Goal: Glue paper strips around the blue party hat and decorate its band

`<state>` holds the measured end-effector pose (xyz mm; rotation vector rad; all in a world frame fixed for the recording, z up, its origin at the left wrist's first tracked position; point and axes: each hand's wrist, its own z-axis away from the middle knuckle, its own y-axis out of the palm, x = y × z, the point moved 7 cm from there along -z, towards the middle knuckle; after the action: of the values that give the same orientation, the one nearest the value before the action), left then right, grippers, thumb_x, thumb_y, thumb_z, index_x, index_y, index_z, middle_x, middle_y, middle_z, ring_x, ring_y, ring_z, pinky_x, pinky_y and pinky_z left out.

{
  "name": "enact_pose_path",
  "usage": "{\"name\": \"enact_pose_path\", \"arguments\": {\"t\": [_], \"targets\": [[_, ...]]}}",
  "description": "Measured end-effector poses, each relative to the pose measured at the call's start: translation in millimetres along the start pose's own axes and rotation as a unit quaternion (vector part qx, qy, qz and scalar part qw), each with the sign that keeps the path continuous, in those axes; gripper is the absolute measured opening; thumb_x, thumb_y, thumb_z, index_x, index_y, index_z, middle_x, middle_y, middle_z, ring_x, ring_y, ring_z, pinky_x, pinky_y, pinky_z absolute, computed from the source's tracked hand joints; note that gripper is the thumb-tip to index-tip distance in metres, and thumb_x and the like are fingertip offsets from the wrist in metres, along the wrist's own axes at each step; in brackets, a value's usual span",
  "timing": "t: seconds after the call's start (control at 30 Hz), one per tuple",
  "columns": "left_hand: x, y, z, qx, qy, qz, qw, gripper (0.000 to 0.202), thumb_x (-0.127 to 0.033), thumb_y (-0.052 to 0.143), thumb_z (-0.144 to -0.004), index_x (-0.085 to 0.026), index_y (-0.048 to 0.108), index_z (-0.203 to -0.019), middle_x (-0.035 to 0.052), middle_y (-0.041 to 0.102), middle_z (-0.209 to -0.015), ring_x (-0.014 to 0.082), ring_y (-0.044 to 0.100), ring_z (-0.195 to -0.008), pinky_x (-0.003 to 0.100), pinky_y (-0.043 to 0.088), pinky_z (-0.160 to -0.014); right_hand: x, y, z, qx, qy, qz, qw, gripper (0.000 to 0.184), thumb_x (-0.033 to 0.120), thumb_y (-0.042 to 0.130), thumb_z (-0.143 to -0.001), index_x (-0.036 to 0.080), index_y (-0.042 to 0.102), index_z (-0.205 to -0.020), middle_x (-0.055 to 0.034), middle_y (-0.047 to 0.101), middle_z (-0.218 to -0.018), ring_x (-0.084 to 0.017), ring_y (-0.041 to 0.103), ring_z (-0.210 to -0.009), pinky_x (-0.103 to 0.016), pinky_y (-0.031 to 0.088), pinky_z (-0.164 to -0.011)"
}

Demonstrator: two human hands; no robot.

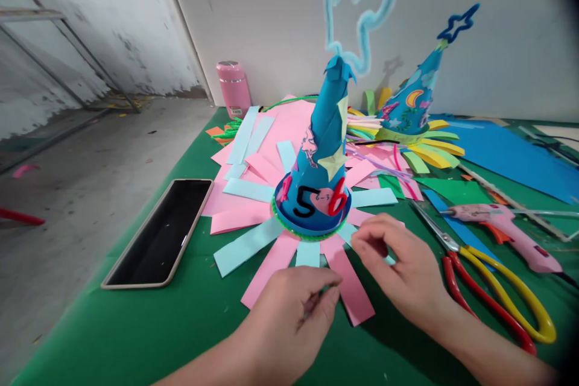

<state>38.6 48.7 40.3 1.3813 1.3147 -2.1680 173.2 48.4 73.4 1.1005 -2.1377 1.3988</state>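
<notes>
A blue paper cone hat stands upright on the table, bearing a black 5, a red 6, pale stars and a light blue fuzzy wire shape on its tip. Pink and light blue strips fan out from its round base. My left hand is closed at the front, its thumb and forefinger pinched at the edge of a pink paper strip. To the right of it, my right hand has its fingers curled together over a light blue paper strip, partly hiding it.
A phone lies at left. Scissors and a pink glue gun lie at right. Behind stand a pink bottle and a second blue cone hat. Blue card and loose strips cover the table's rear.
</notes>
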Motion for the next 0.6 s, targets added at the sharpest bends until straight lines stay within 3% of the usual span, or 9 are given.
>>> {"name": "enact_pose_path", "arguments": {"t": [0.07,0.13,0.2,0.27,0.6], "targets": [[-7.3,0.7,-5.4,-0.003,0.105,-0.16,0.982,0.03,-0.019,0.036,-0.089,-0.014,0.065,-0.087,0.0042,0.061,-0.064,0.014,0.051,-0.055,0.025,0.04,-0.053,-9.3,3.8,-5.3,-0.006,0.013,0.018,1.0,0.009,0.019,0.053,-0.087,0.02,0.057,-0.079,0.0008,0.057,-0.073,-0.009,0.05,-0.063,-0.02,0.043,-0.055],[-10.7,7.7,-9.3,-0.006,0.194,-0.312,0.93,0.028,-0.011,0.037,-0.086,-0.009,0.062,-0.098,0.0077,0.064,-0.069,0.0195,0.057,-0.06,0.032,0.043,-0.056,-14.6,13.9,-6.6,0.019,-0.001,0.039,0.999,0.009,0.02,0.053,-0.087,0.02,0.059,-0.08,-0.0002,0.058,-0.074,-0.01,0.053,-0.063,-0.02,0.044,-0.055],[-8.0,18.1,-12.1,0.004,0.247,-0.412,0.877,0.031,-0.007,0.039,-0.083,-0.003,0.058,-0.106,0.0096,0.064,-0.071,0.0226,0.058,-0.059,0.036,0.044,-0.054,-17.4,24.4,-4.6,0.046,-0.026,0.068,0.996,0.011,0.022,0.052,-0.087,0.019,0.061,-0.082,-0.0019,0.06,-0.076,-0.011,0.056,-0.066,-0.021,0.045,-0.057],[-3.6,25.6,-13.5,0.011,0.27,-0.453,0.849,0.033,-0.005,0.04,-0.081,0.0,0.056,-0.109,0.0103,0.063,-0.072,0.0232,0.058,-0.058,0.037,0.044,-0.052,-19.3,31.5,-2.0,0.059,-0.046,0.102,0.992,0.013,0.024,0.051,-0.088,0.018,0.062,-0.082,-0.0032,0.062,-0.077,-0.012,0.058,-0.069,-0.023,0.047,-0.061],[1.5,29.4,-11.1,-0.008,0.289,-0.442,0.849,0.038,-0.004,0.041,-0.076,0.003,0.052,-0.112,0.0111,0.061,-0.073,0.0234,0.057,-0.06,0.038,0.044,-0.054,-18.4,40.4,-3.6,0.058,-0.091,0.189,0.976,0.017,0.024,0.052,-0.088,0.017,0.065,-0.079,-0.0037,0.065,-0.075,-0.013,0.059,-0.068,-0.026,0.045,-0.062]]}}
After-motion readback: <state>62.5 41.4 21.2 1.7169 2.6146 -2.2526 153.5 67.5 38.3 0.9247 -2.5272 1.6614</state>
